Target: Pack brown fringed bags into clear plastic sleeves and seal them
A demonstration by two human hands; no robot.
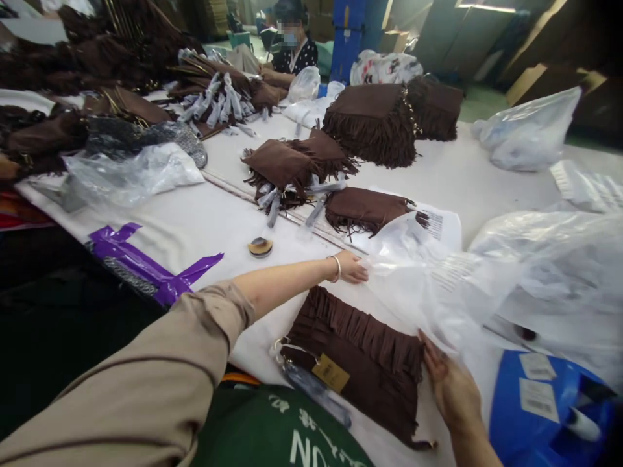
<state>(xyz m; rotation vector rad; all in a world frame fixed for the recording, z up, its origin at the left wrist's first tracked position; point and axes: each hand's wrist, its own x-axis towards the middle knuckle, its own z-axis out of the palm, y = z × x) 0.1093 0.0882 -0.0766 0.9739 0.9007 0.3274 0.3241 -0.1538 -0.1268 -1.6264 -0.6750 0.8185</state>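
Note:
A brown fringed bag (357, 353) with a tan tag lies flat at the near edge of the white table (195, 220). My left hand (349, 266) reaches across and pinches the edge of a clear plastic bag (428, 272) just beyond it. At the brown bag's right side, my right hand (450, 383) touches the fringe with fingers spread, partly under the plastic. The plastic bag carries printed text and lies crumpled over the table to the right.
More brown fringed bags (372, 120) lie in piles mid-table and at the back left. A purple tape strip (146, 263), a tape roll (260, 246), loose plastic bags (530, 133) and a blue bin (549, 405) surround me. Another person (292, 45) sits at the far end.

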